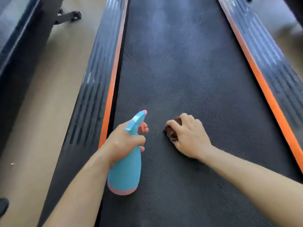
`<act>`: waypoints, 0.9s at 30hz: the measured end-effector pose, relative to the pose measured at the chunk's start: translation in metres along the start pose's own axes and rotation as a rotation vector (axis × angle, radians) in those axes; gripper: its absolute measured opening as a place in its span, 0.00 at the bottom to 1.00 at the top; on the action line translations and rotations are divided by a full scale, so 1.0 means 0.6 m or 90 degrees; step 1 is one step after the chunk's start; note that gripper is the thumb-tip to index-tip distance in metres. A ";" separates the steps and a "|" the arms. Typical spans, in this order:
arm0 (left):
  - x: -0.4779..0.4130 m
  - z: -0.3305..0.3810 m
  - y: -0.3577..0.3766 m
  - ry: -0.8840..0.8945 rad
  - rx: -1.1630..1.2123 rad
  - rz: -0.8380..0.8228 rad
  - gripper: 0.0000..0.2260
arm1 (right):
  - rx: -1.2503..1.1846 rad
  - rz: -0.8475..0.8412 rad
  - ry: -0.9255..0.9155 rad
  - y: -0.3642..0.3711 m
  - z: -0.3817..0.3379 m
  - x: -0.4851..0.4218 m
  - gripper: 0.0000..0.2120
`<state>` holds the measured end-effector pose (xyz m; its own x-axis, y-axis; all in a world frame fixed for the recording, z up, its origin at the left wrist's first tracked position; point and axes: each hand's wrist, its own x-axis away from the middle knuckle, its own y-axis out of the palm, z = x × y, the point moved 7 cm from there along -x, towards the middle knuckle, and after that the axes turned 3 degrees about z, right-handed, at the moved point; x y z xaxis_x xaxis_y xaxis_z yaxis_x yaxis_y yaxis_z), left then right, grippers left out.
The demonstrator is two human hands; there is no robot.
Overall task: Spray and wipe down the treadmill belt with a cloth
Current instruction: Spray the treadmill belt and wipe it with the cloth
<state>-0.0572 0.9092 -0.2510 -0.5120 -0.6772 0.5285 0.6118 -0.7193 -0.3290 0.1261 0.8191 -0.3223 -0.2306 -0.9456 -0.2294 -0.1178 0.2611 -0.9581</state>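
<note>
Brown and crumpled, a small cloth [171, 131] is gripped in the curled fingers of the right hand [188, 136] and pressed down on the black, textured rubber treadmill belt [180, 71], close to the belt's centre line. Over the belt's left margin, a turquoise plastic spray bottle [126, 174] with a pink base is held by the neck in the left hand [124, 141], one finger hooked on the pink trigger and the nozzle aimed up the belt.

Beside the belt's left edge, an orange strip [113, 82] is seen against a dark ribbed side rail [91, 89]. A tan floor [49, 99] lies beyond the belt on that side.

Several risks can be judged from here. With the cloth bunched so tightly, only a narrow track would be cleaned on each pass, so streaks could be left across the belt. If the trigger is squeezed at this angle, mist could be carried onto the side rail or the floor. Too much liquid would leave the belt slick. Whether the far end of the belt is wet cannot be told through the blur.
</note>
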 end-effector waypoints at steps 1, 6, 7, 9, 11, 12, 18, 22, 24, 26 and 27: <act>0.006 -0.009 -0.003 -0.009 -0.001 -0.002 0.34 | -0.003 -0.007 -0.019 0.000 0.002 -0.004 0.19; 0.013 -0.018 -0.019 -0.019 -0.048 0.018 0.29 | 0.029 0.029 0.176 0.018 0.085 -0.171 0.18; 0.015 -0.018 -0.024 -0.018 -0.051 0.028 0.26 | 0.023 0.014 0.242 0.022 0.100 -0.197 0.18; 0.016 -0.023 -0.039 -0.024 -0.040 0.051 0.24 | 0.032 0.013 0.291 0.030 0.095 -0.209 0.18; 0.014 -0.023 -0.050 -0.023 -0.031 0.056 0.25 | 0.037 0.026 0.237 0.025 0.046 -0.175 0.18; 0.011 -0.022 -0.052 -0.019 -0.033 0.050 0.26 | 0.031 0.033 0.169 0.020 0.006 -0.139 0.18; -0.015 -0.029 -0.044 -0.056 -0.058 0.034 0.22 | -0.010 -0.021 -0.061 0.032 -0.055 -0.087 0.20; -0.011 -0.027 -0.045 -0.034 -0.066 0.038 0.24 | 0.013 0.004 0.174 0.042 0.013 -0.219 0.19; -0.010 -0.029 -0.052 -0.031 -0.046 0.050 0.22 | 0.014 0.001 0.216 0.046 -0.001 -0.212 0.19; -0.008 -0.032 -0.059 -0.038 -0.023 0.061 0.17 | 0.022 0.028 0.149 0.035 -0.054 -0.153 0.18; -0.007 -0.031 -0.062 -0.039 -0.012 0.066 0.16 | 0.012 0.031 0.083 0.031 -0.087 -0.111 0.18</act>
<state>-0.0888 0.9360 -0.2553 -0.4082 -0.7374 0.5381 0.6481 -0.6493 -0.3981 0.0885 0.8970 -0.3161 -0.3591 -0.8983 -0.2532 -0.0860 0.3020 -0.9494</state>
